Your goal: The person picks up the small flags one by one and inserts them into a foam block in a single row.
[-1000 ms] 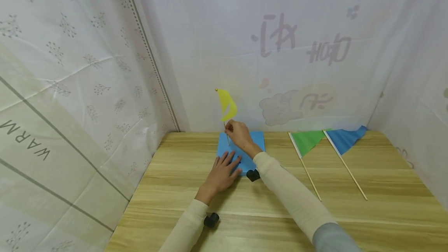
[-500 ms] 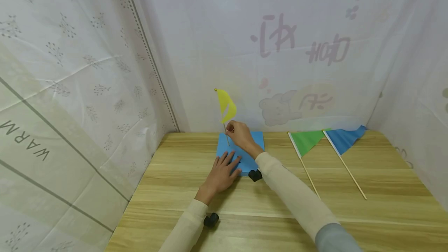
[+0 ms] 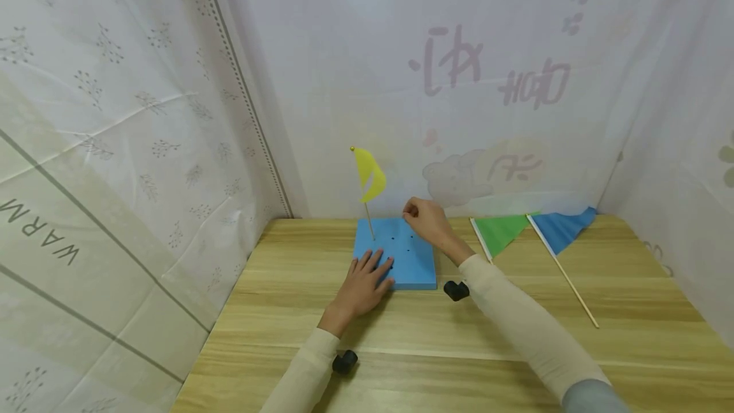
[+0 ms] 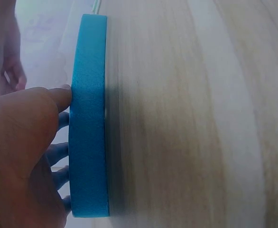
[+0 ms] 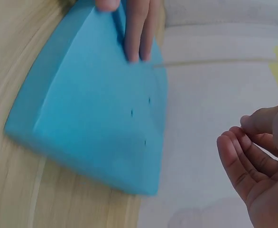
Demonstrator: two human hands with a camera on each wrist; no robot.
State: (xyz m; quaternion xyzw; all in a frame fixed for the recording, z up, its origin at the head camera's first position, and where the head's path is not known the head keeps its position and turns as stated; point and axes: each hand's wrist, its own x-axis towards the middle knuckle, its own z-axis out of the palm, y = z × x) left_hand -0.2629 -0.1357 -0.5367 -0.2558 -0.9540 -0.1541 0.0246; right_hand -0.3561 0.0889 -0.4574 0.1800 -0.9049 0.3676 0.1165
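Observation:
A flat blue foam block (image 3: 415,266) with several small holes lies on the table. My left hand (image 3: 361,285) rests spread on its front left part; in the left wrist view the thumb touches the block's top edge beside its thick side (image 4: 88,118). A yellow flag (image 3: 375,167) stands in the block's back left area, its thin stick (image 3: 369,222) leaning slightly left. My right hand (image 3: 427,218) hovers above the block's back right corner, right of the flag. In the right wrist view its fingers (image 5: 231,154) are loosely curled with nothing between them.
To the right, a green pennant flag (image 3: 499,233) and a blue pennant flag (image 3: 562,229) lie on the wooden table (image 3: 459,362). The right sleeve (image 3: 516,317) covers part of the green flag's stick. A patterned curtain (image 3: 344,81) hangs behind the table.
My right hand has let go of the yellow flag's stick and moved right, baring holes in the block. The flag stays standing. My left hand has not moved.

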